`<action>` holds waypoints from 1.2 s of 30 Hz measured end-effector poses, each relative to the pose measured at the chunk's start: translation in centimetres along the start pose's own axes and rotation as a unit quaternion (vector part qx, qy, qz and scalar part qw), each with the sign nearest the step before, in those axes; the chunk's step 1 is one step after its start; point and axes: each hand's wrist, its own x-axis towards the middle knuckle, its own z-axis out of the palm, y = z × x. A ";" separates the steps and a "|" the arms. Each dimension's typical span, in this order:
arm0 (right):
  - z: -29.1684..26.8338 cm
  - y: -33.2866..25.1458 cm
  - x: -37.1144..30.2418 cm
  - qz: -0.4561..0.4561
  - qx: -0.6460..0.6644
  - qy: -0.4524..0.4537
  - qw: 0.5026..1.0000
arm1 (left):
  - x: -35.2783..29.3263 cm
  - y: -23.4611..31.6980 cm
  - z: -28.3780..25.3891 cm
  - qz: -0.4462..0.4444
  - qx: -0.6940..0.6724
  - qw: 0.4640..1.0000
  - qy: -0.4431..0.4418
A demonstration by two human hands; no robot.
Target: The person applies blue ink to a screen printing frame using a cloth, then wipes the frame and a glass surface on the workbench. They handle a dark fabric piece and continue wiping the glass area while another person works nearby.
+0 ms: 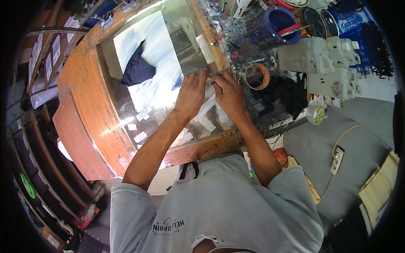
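Note:
Over the right part of a glass table top (192, 19) my two hands meet, fingertips almost touching. My left hand (190, 96) has its fingers curled and pressed together. Thumb and fingers of my right hand (230, 90) are pinched. Whatever lies between the fingertips is too small to make out. Just below them runs a pale clear strip (205, 108), perhaps tape; I cannot tell whether it is held or stuck to the glass. Left of my hands lies a white sheet (162, 55) with a blue print at its edge. A dark folded cloth (140, 67) rests on it.
A wooden frame (84, 97) surrounds the glass, with small label scraps (140, 137) near its front. On the stained bench at right are an orange tape roll (266, 76), black cloth (291, 95), a blue bucket (263, 31), plastic jugs (301, 55) and a green-cored tape roll (315, 114).

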 end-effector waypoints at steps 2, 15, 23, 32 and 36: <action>0.4 0.3 0.6 -0.035 -0.041 -0.009 0.999 | -0.3 -0.2 0.3 0.021 0.016 1.000 0.015; 0.2 0.6 2.3 -0.133 -0.123 -0.103 0.978 | -5.0 0.4 -1.6 -0.224 -0.180 0.938 0.192; 0.4 0.2 1.6 -0.148 -0.097 -0.091 0.980 | -8.1 0.6 -3.6 -0.263 -0.189 0.926 0.193; 0.5 0.0 1.8 -0.166 -0.107 -0.088 0.976 | -12.2 1.0 -5.0 -0.277 -0.173 0.919 0.219; 0.2 -0.1 1.8 -0.167 -0.117 -0.089 0.975 | -14.4 0.8 -6.1 -0.306 -0.184 0.905 0.230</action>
